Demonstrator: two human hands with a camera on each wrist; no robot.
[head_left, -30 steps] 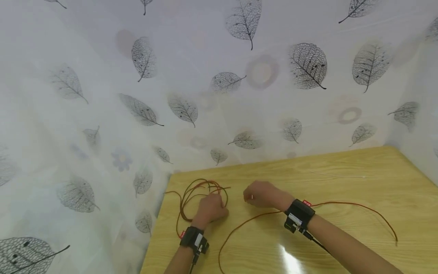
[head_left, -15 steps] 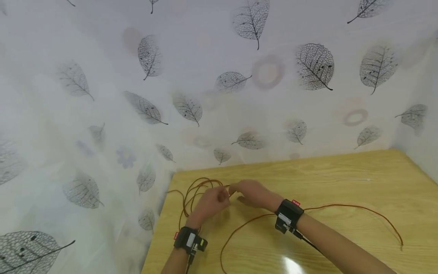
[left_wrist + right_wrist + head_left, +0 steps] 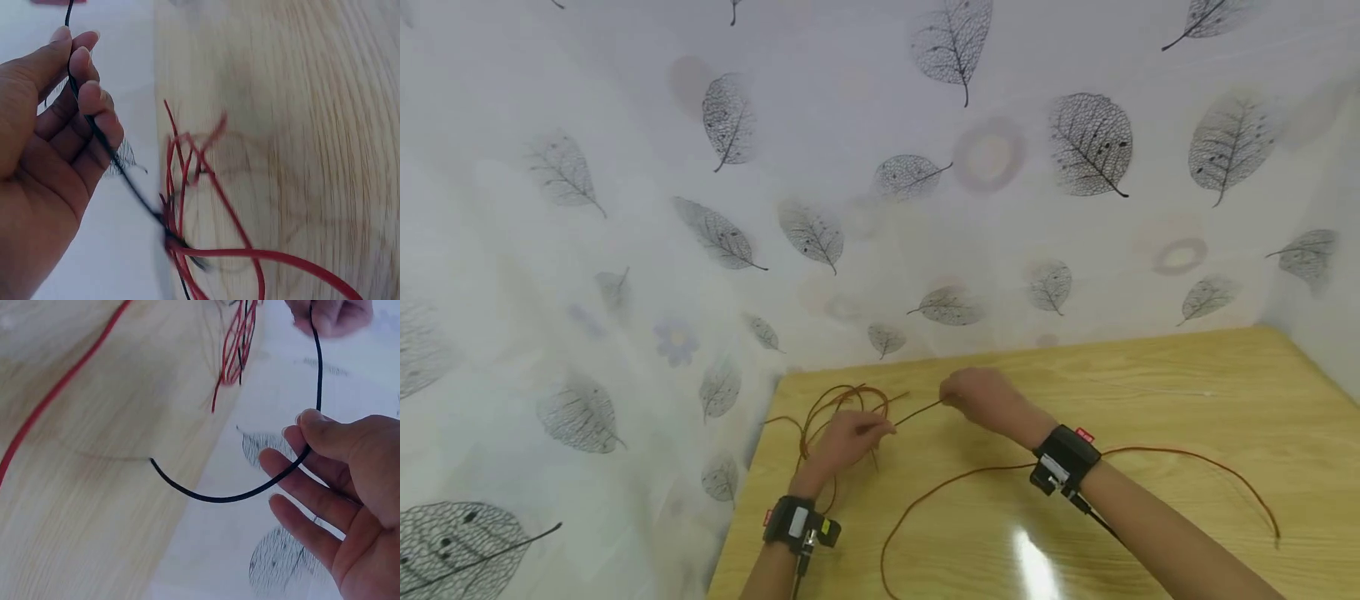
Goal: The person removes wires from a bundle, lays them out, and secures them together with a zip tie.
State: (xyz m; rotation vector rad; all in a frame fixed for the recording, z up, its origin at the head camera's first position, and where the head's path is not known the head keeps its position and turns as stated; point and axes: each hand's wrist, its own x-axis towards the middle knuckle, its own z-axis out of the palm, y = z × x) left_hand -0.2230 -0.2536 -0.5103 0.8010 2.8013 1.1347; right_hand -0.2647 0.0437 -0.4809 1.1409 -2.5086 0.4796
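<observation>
A thin black wire [image 3: 917, 412] runs between my two hands above the table. My left hand [image 3: 842, 446] pinches it between thumb and forefinger; in the left wrist view the wire [image 3: 134, 187] crosses the curled fingers and trails down toward the red strands. To the right and slightly farther back, my right hand [image 3: 988, 404] pinches the same wire between thumb and fingertips. Its loose end [image 3: 219, 500] curves away past those fingers in the right wrist view. Behind and beside the left hand lies a loose coil of red and black wires [image 3: 808, 425].
One long red wire [image 3: 925, 496] curves over the wooden table [image 3: 1135, 517], passing beneath the right forearm. A thin pale strand [image 3: 1150, 388] lies toward the back right. Leaf-printed sheeting [image 3: 850, 125] hangs behind the table and on its left.
The hands came together beside the coil, then drew apart, the right hand moving right and back. The black wire now stretches between them; the left hand has lifted off the coil.
</observation>
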